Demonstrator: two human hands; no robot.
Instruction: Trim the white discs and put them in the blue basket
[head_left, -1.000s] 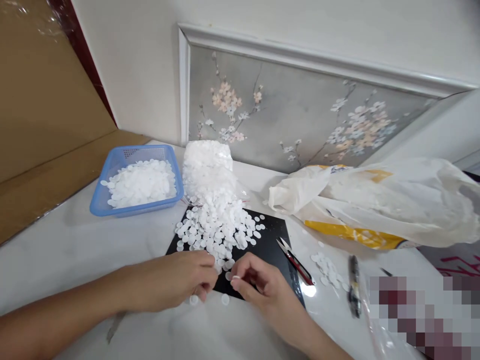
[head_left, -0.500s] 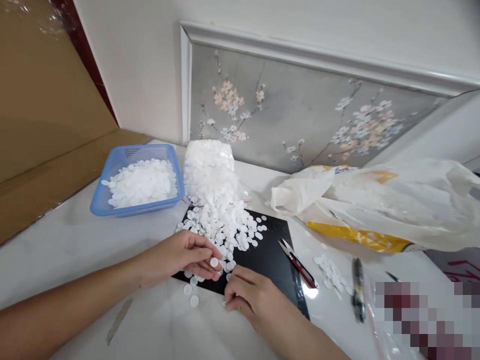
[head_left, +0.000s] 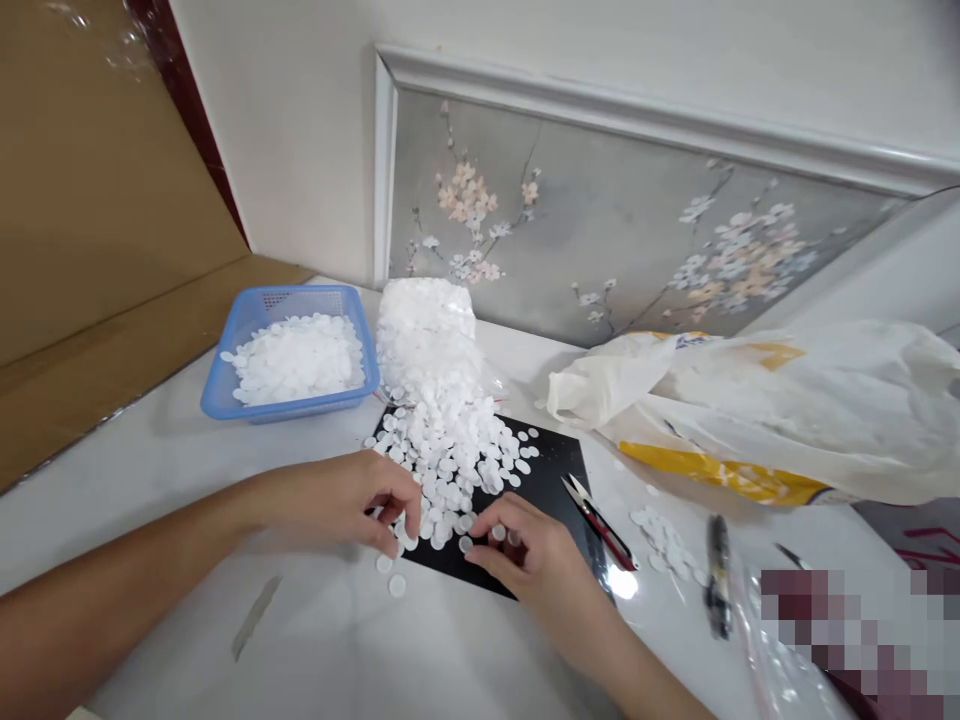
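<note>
White round discs [head_left: 450,440] spill from a clear bag [head_left: 427,310] onto a black mat [head_left: 547,475]. Over the near left edge of this heap, my left hand [head_left: 386,505] bends its fingers downward, thumb and fingertips apart beside a few discs. My right hand [head_left: 525,545] is at the near edge of the mat, palm turned partly up. Its curled fingers hold a couple of discs, and another disc lies at the tips of thumb and forefinger. A blue basket [head_left: 367,375] at the back left contains a pile of similar discs.
Red-handled snips [head_left: 604,525] lie across the mat's right side. Beyond them are scattered discs [head_left: 664,540], a dark pen-like object [head_left: 718,575] and a large white plastic bag [head_left: 750,400]. Cardboard [head_left: 97,200] borders the left side; a floral panel [head_left: 585,200] stands behind.
My left hand has turned from palm up, with a disc on its fingers, to fingers down. My right hand has opened its palm upward, showing discs. The view has shifted slightly.
</note>
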